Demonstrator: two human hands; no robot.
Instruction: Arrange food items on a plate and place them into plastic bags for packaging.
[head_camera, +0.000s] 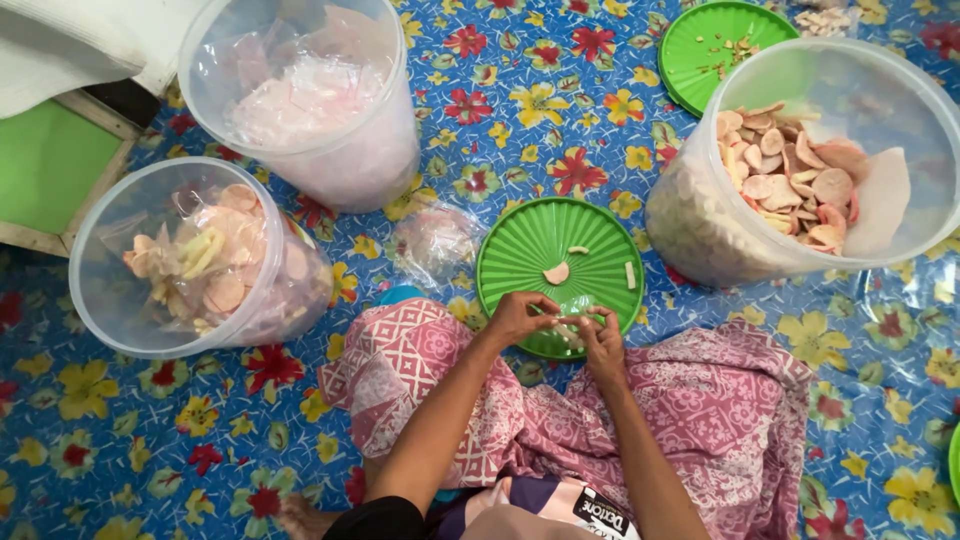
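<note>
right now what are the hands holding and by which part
Both hands, left hand and right hand, meet over the near edge of the green lid, pinching something small and pale between their fingertips. What it is and where the grip sits cannot be told.

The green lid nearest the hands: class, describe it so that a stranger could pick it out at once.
On the blue flowered mat, find the pink patterned cloth over the lap. The green lid lies just beyond it, under the left hand and right hand. Unlike the other green lid, it holds only a few pale pieces.
</note>
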